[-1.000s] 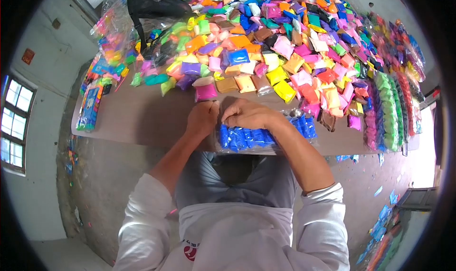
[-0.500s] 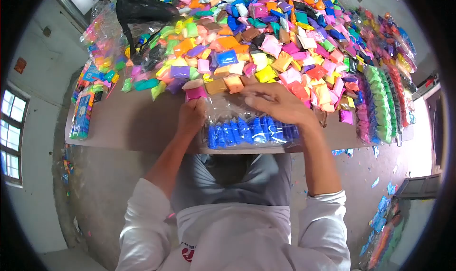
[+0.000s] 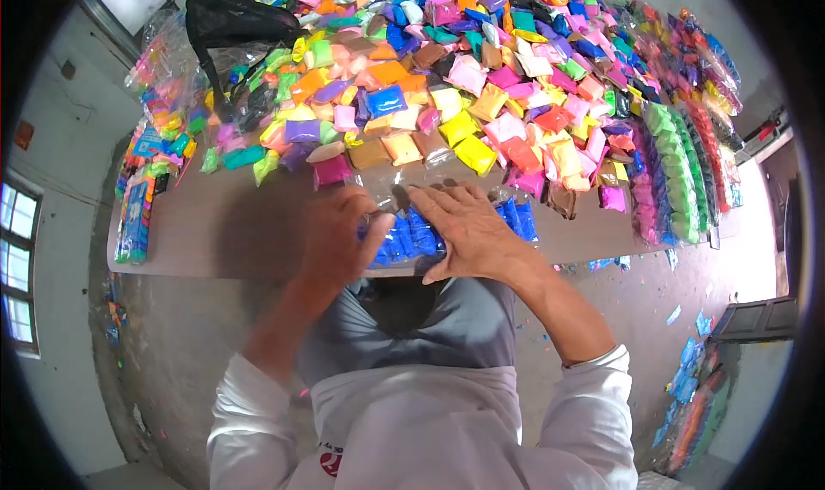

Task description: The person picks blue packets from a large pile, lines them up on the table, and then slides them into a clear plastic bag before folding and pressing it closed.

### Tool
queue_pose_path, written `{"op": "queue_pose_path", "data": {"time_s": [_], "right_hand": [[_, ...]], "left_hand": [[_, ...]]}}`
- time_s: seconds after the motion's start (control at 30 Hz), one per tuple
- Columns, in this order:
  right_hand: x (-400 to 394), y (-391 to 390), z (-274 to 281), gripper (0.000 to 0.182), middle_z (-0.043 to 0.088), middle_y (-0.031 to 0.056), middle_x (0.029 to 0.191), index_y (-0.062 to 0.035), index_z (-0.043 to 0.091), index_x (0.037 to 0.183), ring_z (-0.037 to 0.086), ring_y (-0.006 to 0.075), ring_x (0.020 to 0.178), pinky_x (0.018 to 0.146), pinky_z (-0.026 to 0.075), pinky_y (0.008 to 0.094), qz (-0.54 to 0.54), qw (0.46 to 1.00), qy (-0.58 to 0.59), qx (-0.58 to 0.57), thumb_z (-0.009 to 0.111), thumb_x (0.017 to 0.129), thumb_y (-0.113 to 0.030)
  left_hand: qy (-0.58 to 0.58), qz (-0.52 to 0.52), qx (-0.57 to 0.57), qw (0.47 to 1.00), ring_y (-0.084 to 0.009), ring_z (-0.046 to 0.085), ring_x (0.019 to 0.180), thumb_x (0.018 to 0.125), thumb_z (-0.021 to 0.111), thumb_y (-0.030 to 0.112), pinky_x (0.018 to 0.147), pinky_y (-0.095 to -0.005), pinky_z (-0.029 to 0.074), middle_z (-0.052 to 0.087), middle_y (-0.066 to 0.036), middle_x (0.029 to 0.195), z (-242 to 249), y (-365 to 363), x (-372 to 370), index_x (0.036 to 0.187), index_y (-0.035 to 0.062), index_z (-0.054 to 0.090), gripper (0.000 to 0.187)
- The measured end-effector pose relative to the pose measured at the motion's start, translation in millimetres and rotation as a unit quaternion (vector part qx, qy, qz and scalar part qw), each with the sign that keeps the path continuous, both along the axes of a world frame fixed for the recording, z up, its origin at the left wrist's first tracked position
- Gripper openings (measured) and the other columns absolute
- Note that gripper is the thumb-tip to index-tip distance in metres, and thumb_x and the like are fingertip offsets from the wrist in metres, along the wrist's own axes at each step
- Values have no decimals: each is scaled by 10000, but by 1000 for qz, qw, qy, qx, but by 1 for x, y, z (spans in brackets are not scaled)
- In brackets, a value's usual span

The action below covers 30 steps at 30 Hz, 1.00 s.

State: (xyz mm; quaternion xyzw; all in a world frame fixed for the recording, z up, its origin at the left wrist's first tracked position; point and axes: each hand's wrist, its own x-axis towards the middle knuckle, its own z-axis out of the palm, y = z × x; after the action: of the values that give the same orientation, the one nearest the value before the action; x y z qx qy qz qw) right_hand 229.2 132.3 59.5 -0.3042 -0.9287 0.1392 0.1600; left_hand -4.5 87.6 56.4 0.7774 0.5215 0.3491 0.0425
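Note:
A clear plastic bag of blue packets (image 3: 411, 238) lies at the front edge of the table, its packets standing in a row. My right hand (image 3: 471, 231) rests palm down across the middle of the bag, fingers spread, covering some packets. At the bag's left end, my left hand (image 3: 337, 237) is slightly blurred, with thumb and fingers bent around the plastic there. Just beyond my left hand is a magenta packet (image 3: 332, 172). Brown and peach packets (image 3: 401, 147) lie beyond the bag.
A large heap of coloured packets (image 3: 490, 103) covers the table's far side. A black bag (image 3: 239, 22) lies at the back left. Filled strips of green packets (image 3: 675, 176) stand on the right. A packaged multicoloured set (image 3: 133, 219) sits at the left edge of the tabletop (image 3: 189, 232).
My right hand has come down from above the bag and now lies flat on it. My left hand has moved from the bag's upper left corner down to its left end.

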Motion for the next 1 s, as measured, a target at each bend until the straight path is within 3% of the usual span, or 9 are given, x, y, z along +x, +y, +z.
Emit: {"op": "queue_pose_path", "data": {"time_s": [0.1, 0.17, 0.33, 0.47, 0.53, 0.63, 0.77, 0.87, 1.0], "right_hand": [[-5, 2, -6, 1041, 552, 177, 1282, -47, 451, 1380, 493, 369, 1202, 1050, 337, 471, 14, 1000, 8, 22, 885, 502, -397], [-7, 5, -8, 981, 583, 162, 1227, -54, 501, 1342, 515, 354, 1167, 1032, 348, 464, 15, 999, 2, 30, 881, 502, -389], [-8, 9, -12, 801, 609, 146, 1132, -57, 603, 1205, 544, 334, 1113, 1013, 361, 452, 14, 998, -68, 12, 884, 509, -338], [13, 6, 1, 844, 599, 164, 1150, -33, 573, 1231, 538, 345, 1124, 1022, 371, 445, 38, 997, 65, 20, 888, 504, -324], [36, 4, 27, 948, 581, 191, 1201, -13, 505, 1308, 522, 369, 1157, 1030, 383, 447, -49, 992, 111, -33, 895, 503, -327], [81, 12, 27, 1110, 532, 194, 1309, -12, 417, 1393, 499, 381, 1212, 1043, 387, 461, -127, 988, 82, -43, 920, 472, -375], [106, 13, 13, 1196, 501, 205, 1354, 10, 390, 1414, 479, 397, 1238, 1066, 368, 461, -86, 993, 58, -53, 907, 458, -491], [93, 4, 6, 1210, 493, 197, 1362, 9, 387, 1414, 480, 404, 1224, 1055, 373, 469, -90, 995, 3, -53, 897, 454, -522], [84, 6, -20, 1062, 541, 189, 1220, 7, 493, 1311, 516, 376, 1150, 990, 416, 454, -43, 998, 23, 43, 865, 474, -529]], "left_hand": [[41, -2, 16, 999, -363, 611, 896, 866, 669, 256, 839, -431, 446, 634, -134, 958, -2, -5, 23, 971, 41, 606, 247], [22, -11, -85, 996, -359, 613, 913, 871, 659, 250, 848, -432, 439, 637, -142, 951, -1, -5, 30, 982, 27, 601, 256], [26, -10, -79, 996, -368, 617, 897, 887, 635, 253, 840, -439, 440, 649, -165, 935, -13, -4, 30, 1010, 20, 592, 267], [33, -7, -81, 996, -382, 620, 874, 906, 606, 271, 853, -447, 435, 656, -178, 910, -18, -1, 27, 1019, 18, 585, 278], [33, -5, -73, 997, -384, 617, 889, 908, 601, 273, 855, -450, 433, 651, -182, 933, -19, -2, 25, 1018, 18, 585, 279], [38, -11, -59, 998, -382, 608, 927, 908, 600, 276, 859, -455, 428, 638, -184, 986, -11, -2, 24, 1019, 16, 584, 283], [47, -31, -43, 997, -358, 593, 982, 887, 629, 291, 867, -451, 419, 618, -173, 1055, -12, 2, 30, 1025, 12, 590, 314], [92, -40, -100, 990, -346, 599, 979, 866, 657, 302, 876, -449, 414, 626, -159, 1042, -1, 3, 43, 1024, 9, 601, 337], [127, -39, -98, 986, -344, 607, 968, 855, 671, 312, 866, -449, 421, 640, -157, 1022, -1, 5, 49, 1014, 11, 616, 345]]}}
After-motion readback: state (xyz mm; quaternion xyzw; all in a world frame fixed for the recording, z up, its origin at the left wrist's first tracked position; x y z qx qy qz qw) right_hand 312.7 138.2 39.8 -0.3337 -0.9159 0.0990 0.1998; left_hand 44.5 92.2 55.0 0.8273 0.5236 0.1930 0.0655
